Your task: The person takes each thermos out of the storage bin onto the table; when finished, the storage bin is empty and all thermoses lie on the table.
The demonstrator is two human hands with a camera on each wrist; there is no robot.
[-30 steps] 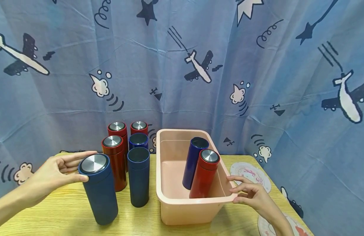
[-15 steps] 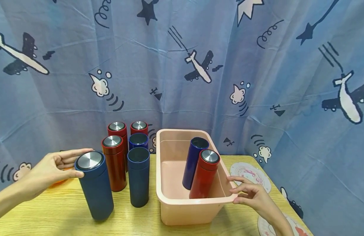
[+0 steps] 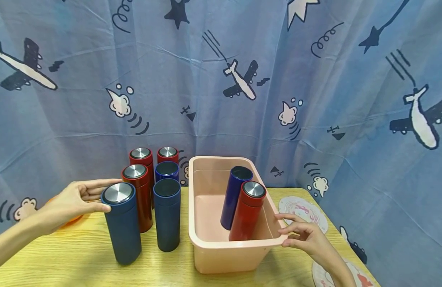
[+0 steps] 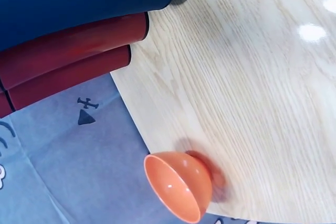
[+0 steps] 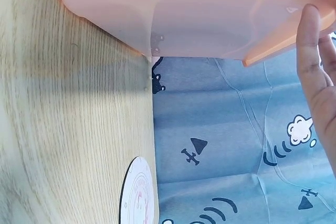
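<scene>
In the head view, my left hand (image 3: 73,205) grips the top of a dark blue thermos (image 3: 124,235) with a silver lid, thumb on the near side and fingers behind. Whether its base touches the table cannot be told. My right hand (image 3: 307,237) pinches the right rim of a pink plastic bin (image 3: 224,257). Inside the bin, a blue thermos (image 3: 233,203) and a red thermos (image 3: 246,219) lean to the right. Between the left hand and the bin stand a dark blue thermos (image 3: 167,223), a red thermos (image 3: 142,203) and several others behind.
An orange bowl (image 4: 181,184) lies tipped near the table's edge in the left wrist view, mostly hidden behind my left hand in the head view. Two round printed mats (image 3: 305,213) lie right of the bin. A blue patterned curtain (image 3: 206,99) hangs behind the table.
My left hand and its dark blue thermos shifted left, then back right and slightly farther away, close to the red thermos. My right hand stayed on the bin's rim.
</scene>
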